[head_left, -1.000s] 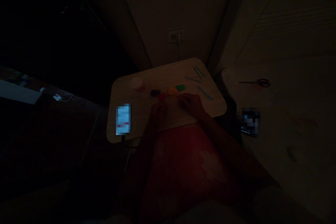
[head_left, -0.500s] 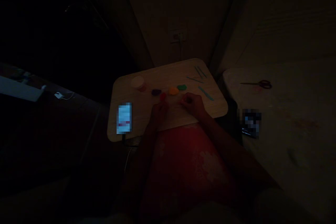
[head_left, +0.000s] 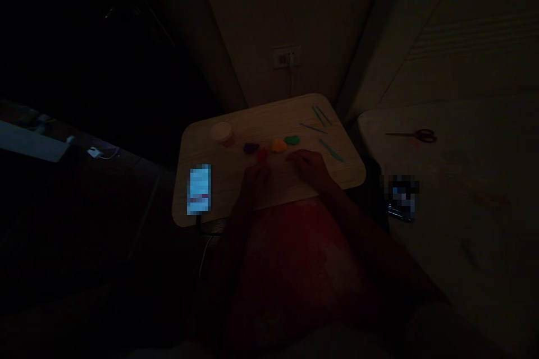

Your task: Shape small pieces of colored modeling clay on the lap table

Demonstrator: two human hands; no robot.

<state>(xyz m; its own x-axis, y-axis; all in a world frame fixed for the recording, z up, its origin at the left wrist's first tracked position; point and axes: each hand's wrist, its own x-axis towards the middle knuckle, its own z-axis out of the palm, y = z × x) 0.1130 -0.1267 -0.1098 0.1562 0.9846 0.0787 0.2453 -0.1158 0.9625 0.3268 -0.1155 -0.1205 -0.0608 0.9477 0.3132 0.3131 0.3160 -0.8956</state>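
The room is very dark. On a small wooden table [head_left: 219, 202] lie lumps of modelling clay in a row: purple [head_left: 251, 147], red [head_left: 261, 153], orange [head_left: 278, 146] and green [head_left: 292, 139]. My left hand [head_left: 254, 180] rests on the table just below the red lump, fingertips at or near it. My right hand [head_left: 310, 167] lies on the table right of the orange lump, fingers curled. Whether either hand holds anything is too dark to tell.
A lit phone [head_left: 199, 189] lies at the table's left front. A small white tub [head_left: 221, 131] stands at the back left. Thin teal modelling tools [head_left: 322, 123] lie at the back right. Red-handled scissors [head_left: 416, 135] and a dark device [head_left: 402, 197] lie on the surface to the right.
My right hand shifted slightly on the table near the orange lump. My left hand has stayed by the red lump. The view has moved a little.
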